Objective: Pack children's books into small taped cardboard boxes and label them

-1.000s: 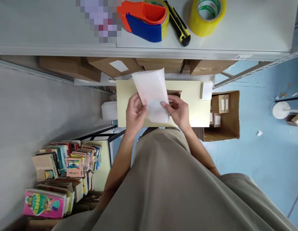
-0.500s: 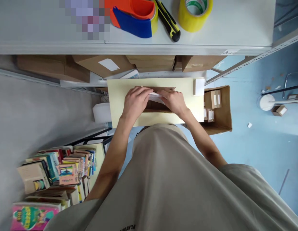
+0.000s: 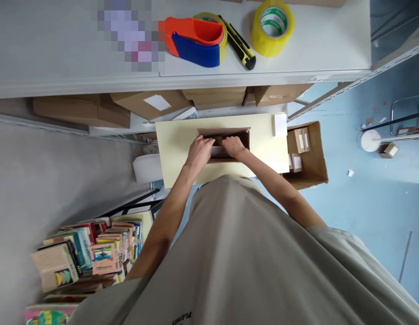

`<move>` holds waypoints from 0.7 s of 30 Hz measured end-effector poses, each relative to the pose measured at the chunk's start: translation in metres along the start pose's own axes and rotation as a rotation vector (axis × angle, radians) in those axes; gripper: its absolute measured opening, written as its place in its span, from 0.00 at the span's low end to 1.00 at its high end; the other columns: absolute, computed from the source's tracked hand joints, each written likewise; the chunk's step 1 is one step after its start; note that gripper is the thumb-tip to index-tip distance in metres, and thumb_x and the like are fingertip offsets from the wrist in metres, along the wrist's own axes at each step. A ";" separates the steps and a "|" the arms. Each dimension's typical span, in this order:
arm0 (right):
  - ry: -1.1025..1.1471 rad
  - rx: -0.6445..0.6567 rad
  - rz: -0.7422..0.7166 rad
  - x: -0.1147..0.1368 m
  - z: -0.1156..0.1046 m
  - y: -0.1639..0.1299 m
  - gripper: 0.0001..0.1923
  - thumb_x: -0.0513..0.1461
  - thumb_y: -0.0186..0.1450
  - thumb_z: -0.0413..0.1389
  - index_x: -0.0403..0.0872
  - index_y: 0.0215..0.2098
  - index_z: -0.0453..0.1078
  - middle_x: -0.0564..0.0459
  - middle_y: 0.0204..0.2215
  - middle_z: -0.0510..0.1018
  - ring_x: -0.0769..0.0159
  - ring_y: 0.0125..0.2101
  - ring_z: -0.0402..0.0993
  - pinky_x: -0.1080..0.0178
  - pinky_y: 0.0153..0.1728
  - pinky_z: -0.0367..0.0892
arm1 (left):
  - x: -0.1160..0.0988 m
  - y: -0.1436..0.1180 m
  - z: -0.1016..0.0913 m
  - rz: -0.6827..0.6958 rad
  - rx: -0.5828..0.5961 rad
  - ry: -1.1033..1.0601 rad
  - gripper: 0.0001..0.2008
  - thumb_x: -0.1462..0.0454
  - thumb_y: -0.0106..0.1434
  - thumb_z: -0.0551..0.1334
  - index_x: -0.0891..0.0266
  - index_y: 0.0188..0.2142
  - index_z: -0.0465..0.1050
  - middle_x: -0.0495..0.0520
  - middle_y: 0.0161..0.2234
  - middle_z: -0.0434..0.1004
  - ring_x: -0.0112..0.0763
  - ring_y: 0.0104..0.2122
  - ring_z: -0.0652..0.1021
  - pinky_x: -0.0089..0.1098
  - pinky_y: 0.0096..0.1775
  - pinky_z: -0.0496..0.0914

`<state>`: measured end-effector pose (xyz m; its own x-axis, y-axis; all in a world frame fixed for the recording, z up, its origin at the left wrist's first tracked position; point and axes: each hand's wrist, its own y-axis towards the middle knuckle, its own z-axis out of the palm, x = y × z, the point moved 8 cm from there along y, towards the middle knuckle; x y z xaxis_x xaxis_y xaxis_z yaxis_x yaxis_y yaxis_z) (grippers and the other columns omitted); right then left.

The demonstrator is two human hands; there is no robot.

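cardboard box [image 3: 224, 133] lies crosswise; left hand [image 3: 199, 151], right hand [image 3: 233, 145] inside.

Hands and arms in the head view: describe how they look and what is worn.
Both the left hand and the right hand are bare: no gloves, rings or watch visible. The forearms are uncovered. A loose grey-beige short-sleeved shirt has dark lettering at its lower edge.

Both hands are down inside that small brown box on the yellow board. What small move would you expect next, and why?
Probably drawing both hands up out of the box. The left hand and right hand reach side by side into the open cardboard box on the yellow board, fingers low over something pale at the bottom. Whether they grip it cannot be told. The tape dispenser lies on the table above, untouched.
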<state>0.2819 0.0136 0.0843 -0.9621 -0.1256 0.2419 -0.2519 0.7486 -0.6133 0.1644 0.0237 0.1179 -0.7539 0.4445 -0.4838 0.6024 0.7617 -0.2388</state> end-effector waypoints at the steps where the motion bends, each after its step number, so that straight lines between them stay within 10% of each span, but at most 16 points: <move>1: 0.018 0.010 0.012 -0.001 0.004 0.003 0.24 0.28 0.77 0.51 0.38 0.64 0.83 0.25 0.61 0.86 0.40 0.61 0.86 0.42 0.64 0.76 | 0.001 -0.004 -0.004 0.006 -0.023 -0.015 0.29 0.75 0.72 0.53 0.63 0.62 0.86 0.67 0.60 0.89 0.51 0.62 0.86 0.54 0.77 0.66; 7: 0.076 -0.006 0.042 -0.009 0.011 -0.019 0.29 0.23 0.75 0.47 0.34 0.67 0.80 0.24 0.66 0.83 0.42 0.68 0.82 0.46 0.66 0.77 | 0.013 -0.040 -0.024 -0.033 -0.252 -0.172 0.24 0.69 0.77 0.58 0.58 0.66 0.83 0.63 0.73 0.78 0.49 0.73 0.77 0.52 0.79 0.65; 11: 0.331 -0.365 -0.019 -0.031 -0.009 -0.084 0.26 0.31 0.81 0.49 0.45 0.70 0.79 0.39 0.71 0.82 0.48 0.69 0.81 0.48 0.69 0.77 | 0.039 -0.067 -0.026 -0.152 -0.411 -0.278 0.23 0.63 0.78 0.62 0.59 0.69 0.79 0.66 0.71 0.79 0.50 0.72 0.78 0.49 0.75 0.71; 15: 0.516 -0.687 0.191 -0.094 -0.009 -0.143 0.23 0.37 0.82 0.49 0.48 0.66 0.82 0.40 0.60 0.87 0.49 0.54 0.89 0.46 0.58 0.85 | 0.067 -0.075 -0.012 -0.247 -0.394 -0.408 0.21 0.64 0.78 0.57 0.59 0.66 0.79 0.63 0.63 0.85 0.45 0.58 0.87 0.45 0.64 0.81; 21: 0.747 -0.562 0.141 -0.125 0.023 -0.129 0.25 0.37 0.75 0.60 0.50 0.69 0.79 0.42 0.57 0.87 0.53 0.48 0.89 0.49 0.50 0.88 | 0.069 -0.057 0.008 -0.192 -0.214 -0.455 0.20 0.63 0.75 0.64 0.56 0.64 0.82 0.58 0.62 0.88 0.45 0.55 0.89 0.44 0.61 0.83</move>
<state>0.4323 -0.0829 0.1159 -0.6150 0.2938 0.7317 0.1364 0.9536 -0.2682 0.0800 0.0073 0.0915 -0.6268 0.0747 -0.7756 0.3619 0.9094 -0.2050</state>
